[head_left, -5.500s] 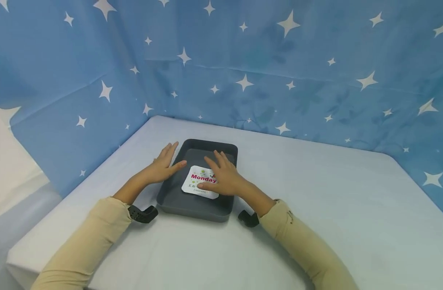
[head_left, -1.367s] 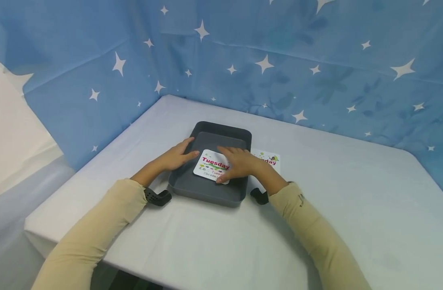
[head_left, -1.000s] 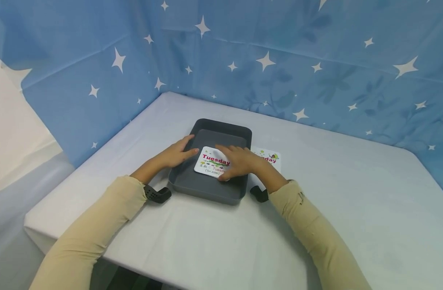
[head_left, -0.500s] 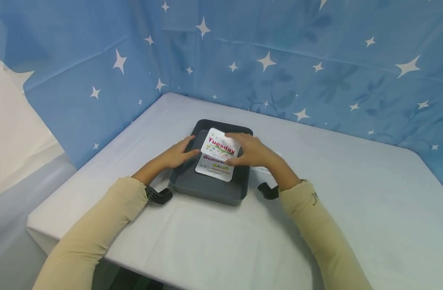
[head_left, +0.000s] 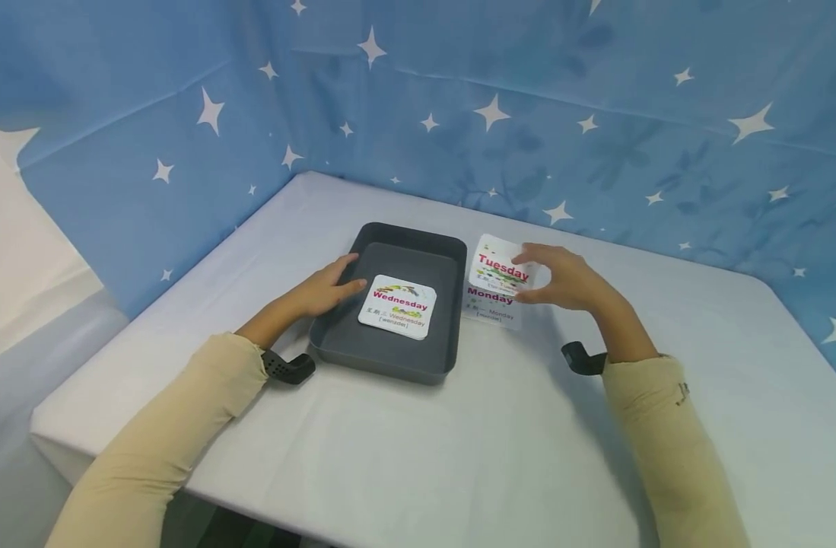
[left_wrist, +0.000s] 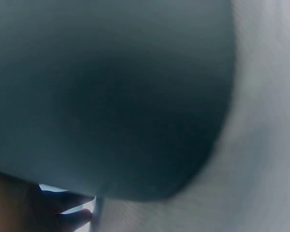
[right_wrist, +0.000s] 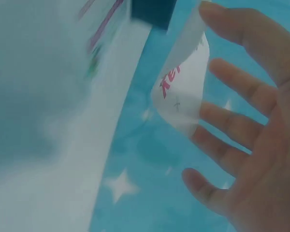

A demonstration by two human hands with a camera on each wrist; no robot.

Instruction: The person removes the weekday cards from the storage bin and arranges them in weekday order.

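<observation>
In the head view, a white "Tuesday" card [head_left: 501, 264] is pinched by its right side between the thumb and fingers of my right hand [head_left: 561, 280]. It hovers over a "Monday" card [head_left: 491, 308] lying on the table just right of the grey tray [head_left: 385, 367]. The right wrist view shows the pinched card [right_wrist: 181, 92] slightly bowed. A "Wednesday" card [head_left: 398, 307] lies inside the tray; a second edge shows beneath it. My left hand [head_left: 318, 291] rests at the tray's left rim, fingers extended and thumb reaching over the inside. Close up, the tray wall [left_wrist: 111, 96] fills the left wrist view.
The table has a white cloth [head_left: 390, 457], its front edge at lower left. A blue curtain with white stars [head_left: 459, 114] stands behind and to the left. Each wrist wears a black device; the right one [head_left: 582, 359] hangs above the cloth.
The "Monday" card went from the tray to the table. My right hand then lifted the "Tuesday" card, uncovering "Wednesday", and carried it right over "Monday". The left hand stayed at the rim.
</observation>
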